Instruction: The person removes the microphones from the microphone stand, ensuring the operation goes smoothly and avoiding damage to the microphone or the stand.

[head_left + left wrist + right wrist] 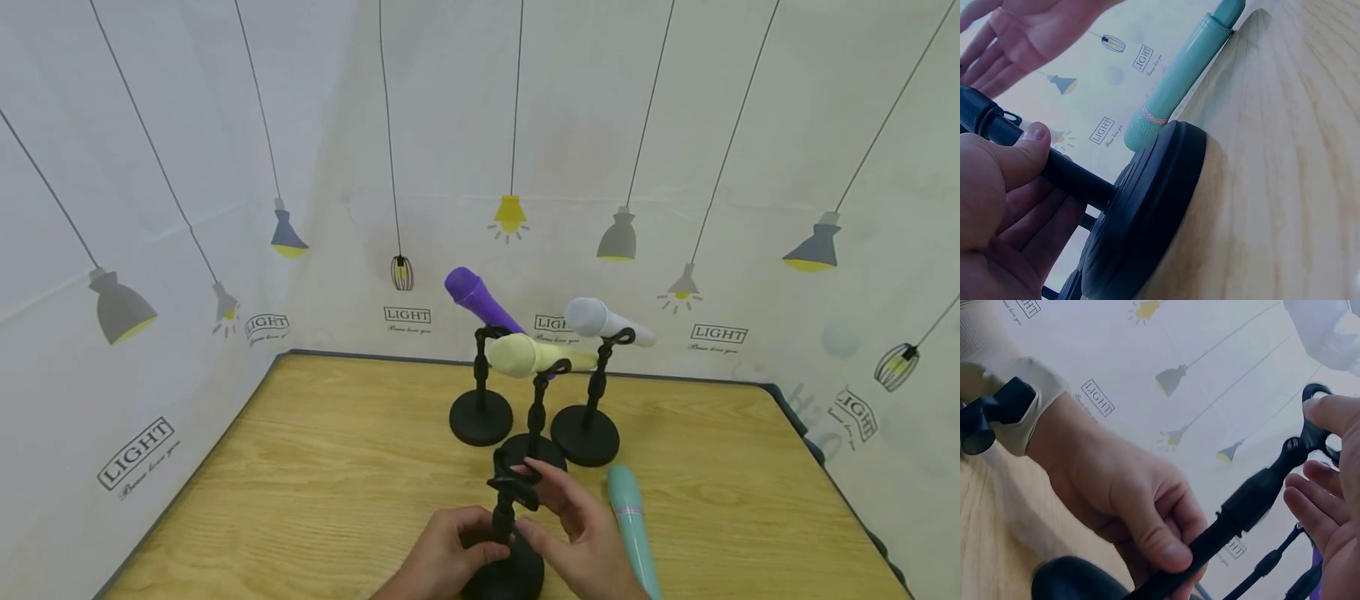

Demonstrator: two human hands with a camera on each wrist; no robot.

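My left hand (450, 546) grips the pole of a black desktop microphone stand (525, 575), thumb in front and fingers behind. Its round base (1166, 187) is close to the table in the left wrist view. At the top of this stand, my right hand (588, 533) touches the microphone clip (1316, 428) with one fingertip, the other fingers spread loosely below. No microphone sits in that clip. A mint green microphone (632, 521) lies on the table beside my right hand.
Behind my hands stand three more black stands, bearing a purple microphone (480, 296), a pale yellow microphone (536, 356) and a white microphone (603, 319). The wooden table (322, 467) meets white sheets (330, 275) printed with lamps at its back and sides.
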